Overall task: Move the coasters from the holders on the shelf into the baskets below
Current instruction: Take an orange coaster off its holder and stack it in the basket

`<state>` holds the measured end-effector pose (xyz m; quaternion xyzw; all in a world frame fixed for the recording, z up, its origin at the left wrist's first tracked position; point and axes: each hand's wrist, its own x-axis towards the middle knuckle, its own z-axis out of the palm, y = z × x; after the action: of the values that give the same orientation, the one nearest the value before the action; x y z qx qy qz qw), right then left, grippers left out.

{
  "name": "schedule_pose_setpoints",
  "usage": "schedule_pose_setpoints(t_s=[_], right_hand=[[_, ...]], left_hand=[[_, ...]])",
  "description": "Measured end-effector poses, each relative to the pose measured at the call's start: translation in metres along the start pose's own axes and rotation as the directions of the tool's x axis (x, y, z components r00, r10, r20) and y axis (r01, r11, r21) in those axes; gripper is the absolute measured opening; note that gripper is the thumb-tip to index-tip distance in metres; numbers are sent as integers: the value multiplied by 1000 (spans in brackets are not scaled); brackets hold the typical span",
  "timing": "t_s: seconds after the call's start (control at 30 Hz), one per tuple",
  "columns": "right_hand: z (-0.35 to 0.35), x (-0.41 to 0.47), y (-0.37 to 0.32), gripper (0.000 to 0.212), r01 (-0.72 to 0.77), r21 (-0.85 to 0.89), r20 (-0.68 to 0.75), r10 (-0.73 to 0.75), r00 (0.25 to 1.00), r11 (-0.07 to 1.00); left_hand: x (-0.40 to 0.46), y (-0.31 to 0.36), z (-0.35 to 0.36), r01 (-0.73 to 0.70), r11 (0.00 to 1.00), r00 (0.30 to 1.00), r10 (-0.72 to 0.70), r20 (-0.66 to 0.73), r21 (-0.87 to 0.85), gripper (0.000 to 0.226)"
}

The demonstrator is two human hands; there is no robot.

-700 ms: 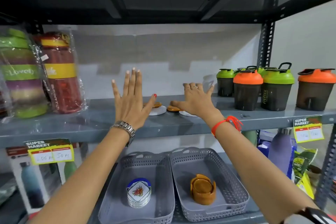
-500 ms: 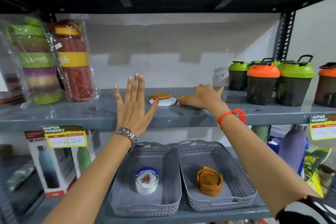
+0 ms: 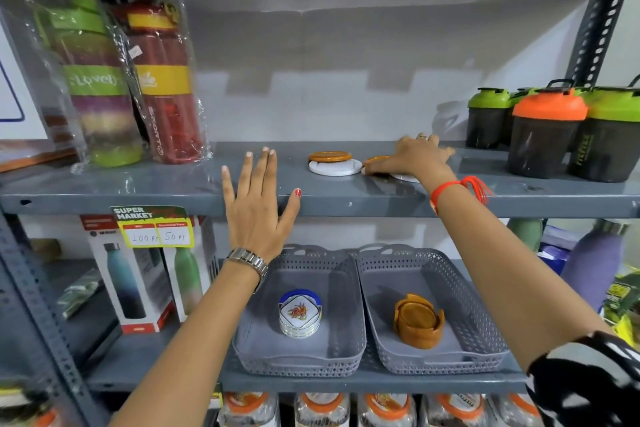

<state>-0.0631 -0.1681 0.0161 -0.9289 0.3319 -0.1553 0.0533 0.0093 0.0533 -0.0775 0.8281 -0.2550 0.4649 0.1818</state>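
On the grey shelf [image 3: 138,189] an orange round coaster [image 3: 329,156] lies on a white disc [image 3: 334,169]. Just right of it is a second orange coaster [image 3: 376,159], mostly covered by my right hand [image 3: 417,159], whose thumb and fingers close on it over another white disc [image 3: 406,178]. My left hand [image 3: 258,208] is flat with fingers spread, in front of the shelf edge and holding nothing. Below, the left grey basket [image 3: 343,274] holds a stack of white floral coasters [image 3: 300,314]. The right grey basket [image 3: 460,288] holds an orange wooden coaster set [image 3: 419,321].
Wrapped bottles [image 3: 162,87] stand at the shelf's left. Shaker bottles with orange [image 3: 547,130] and green lids crowd its right end. Boxed bottles [image 3: 138,277] stand left of the baskets, a purple bottle [image 3: 592,260] to their right. A price tag [image 3: 154,227] hangs on the shelf edge.
The view has tilted down and moved closer. My right hand has settled lower over the right-hand orange coaster. My left hand has sunk to the shelf edge, still spread.
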Motion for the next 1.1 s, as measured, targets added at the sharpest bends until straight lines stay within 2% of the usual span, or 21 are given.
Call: schedule_pose_setpoints(t_s=[0.17,0.53,0.6,0.7,0.77,0.9,1.1], right_hand=[[-1,1,3,94,-45,34,41,43,998,998],[6,1,6,100,-129,176,-3,131,991,976],[5,-4,6,96,-129,212,-41,141,989,969],[5,-17,4,92,-64,265,-199,120,973,962],[8,-29,1,95,-1,278,-340,99,935,961],[18,-56,-9,101,126,290,-592,75,802,949],[23,-85,-23,98,337,361,-804,107,585,869]], left_hand=[[0,0,4,4,1000,999,-4,-36,-9,65],[-1,-1,9,4,998,995,-10,-103,-57,61],[-1,-1,10,8,998,994,-15,-111,-60,61],[-1,-1,9,13,998,993,-21,-119,-66,61],[-1,-1,9,11,998,992,-19,-124,-67,61],[-1,0,9,6,998,993,-14,-120,-64,61],[-1,0,8,1,999,992,-8,-128,-53,60]])
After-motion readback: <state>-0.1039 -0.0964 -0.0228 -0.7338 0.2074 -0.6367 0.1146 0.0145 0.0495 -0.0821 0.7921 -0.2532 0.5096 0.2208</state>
